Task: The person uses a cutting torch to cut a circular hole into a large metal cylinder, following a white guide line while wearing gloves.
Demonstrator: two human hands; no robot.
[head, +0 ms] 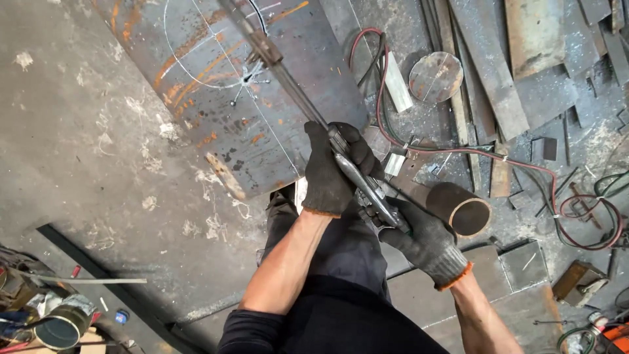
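A rusty steel plate (216,85) with a chalk circle lies on the floor. Above it slants a long cutting torch (295,92), tip toward the circle. The gloved left hand (331,170), forearm bare, has its grip clamped round the torch's body; the gloved right hand (422,239) is clamped on the rear handle.

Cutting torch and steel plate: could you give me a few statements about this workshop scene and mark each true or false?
1. Both hands wear dark gloves. True: left hand and right hand.
2. The hands hold the cutting torch. True.
3. The steel plate has a chalked square. False: a circle with crossing lines.
4. The short pipe stands upright on the plate. False: it lies on its side beside the right hand.
5. Red hose runs across the floor. True.
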